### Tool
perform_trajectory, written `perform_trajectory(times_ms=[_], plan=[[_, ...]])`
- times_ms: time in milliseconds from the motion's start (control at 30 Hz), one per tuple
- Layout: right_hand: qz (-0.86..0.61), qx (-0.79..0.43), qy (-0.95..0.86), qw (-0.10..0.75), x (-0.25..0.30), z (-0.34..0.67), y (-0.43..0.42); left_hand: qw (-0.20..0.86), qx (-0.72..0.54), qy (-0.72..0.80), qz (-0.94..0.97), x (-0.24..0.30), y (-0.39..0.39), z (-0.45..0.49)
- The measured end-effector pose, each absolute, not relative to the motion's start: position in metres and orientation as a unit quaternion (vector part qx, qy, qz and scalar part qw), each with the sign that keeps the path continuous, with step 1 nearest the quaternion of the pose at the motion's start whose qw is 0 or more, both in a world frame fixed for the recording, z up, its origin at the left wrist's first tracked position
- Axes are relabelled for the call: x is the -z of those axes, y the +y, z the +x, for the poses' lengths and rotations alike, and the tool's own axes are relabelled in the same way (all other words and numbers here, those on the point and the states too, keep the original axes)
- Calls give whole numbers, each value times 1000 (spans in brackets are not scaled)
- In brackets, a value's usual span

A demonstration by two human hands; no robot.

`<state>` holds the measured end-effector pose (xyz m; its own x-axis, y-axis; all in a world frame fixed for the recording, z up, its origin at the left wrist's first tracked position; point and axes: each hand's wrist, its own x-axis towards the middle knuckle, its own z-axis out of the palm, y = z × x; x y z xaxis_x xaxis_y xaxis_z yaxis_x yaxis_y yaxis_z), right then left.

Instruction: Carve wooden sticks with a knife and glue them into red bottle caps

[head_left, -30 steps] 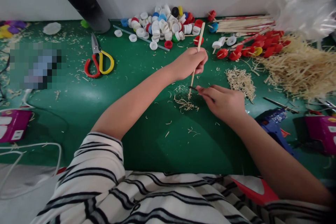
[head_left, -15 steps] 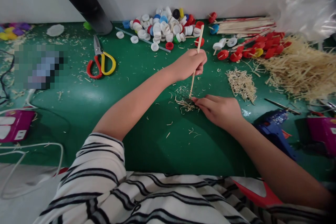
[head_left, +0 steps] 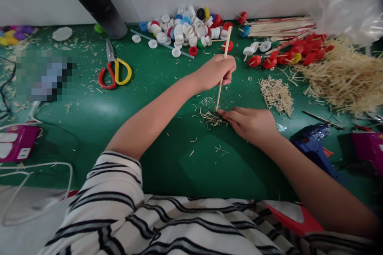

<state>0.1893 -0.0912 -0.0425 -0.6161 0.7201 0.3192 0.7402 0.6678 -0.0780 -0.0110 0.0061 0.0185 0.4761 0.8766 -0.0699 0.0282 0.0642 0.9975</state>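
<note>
My left hand (head_left: pixel 219 71) is closed around a thin wooden stick (head_left: pixel 220 92), held nearly upright with its lower end in a small heap of pale shavings (head_left: pixel 213 118) on the green tabletop. My right hand (head_left: pixel 253 124) lies low beside the heap, its thumb and fingertips pinched together at the stick's foot. Whatever sits between those fingertips is too small and too covered to make out. A second little pile of cut strands (head_left: pixel 277 95) lies just beyond my right hand.
Scissors (head_left: pixel 114 65) lie left. Bottle caps (head_left: pixel 187 30) are heaped at the back beside bundled sticks (head_left: pixel 279 28) and red caps on sticks (head_left: pixel 309 50). A strand heap (head_left: pixel 344 75), a blue glue gun (head_left: pixel 314 147) and a purple box (head_left: pixel 368 151) are right. A black bottle (head_left: pixel 95 4) stands back left.
Almost nothing differs. Both hands and the stick keep their places, and the view has shifted very slightly.
</note>
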Motion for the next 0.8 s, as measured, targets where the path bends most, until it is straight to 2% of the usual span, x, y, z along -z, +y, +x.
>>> perform_trajectory(times_ms=[133,367,567,800], plan=[[-403,37,-901,156,44,189,-94,618,-337,376,602,-20,6,-11],[-461,75,-858,215,33,182,-82,622,-321,380,605,-23,6,-13],[-427,40,-876,222,38,185,-82,628,-312,393,595,-24,6,-14],[-398,52,-903,154,45,189,-96,638,-310,392,586,-24,7,-14]])
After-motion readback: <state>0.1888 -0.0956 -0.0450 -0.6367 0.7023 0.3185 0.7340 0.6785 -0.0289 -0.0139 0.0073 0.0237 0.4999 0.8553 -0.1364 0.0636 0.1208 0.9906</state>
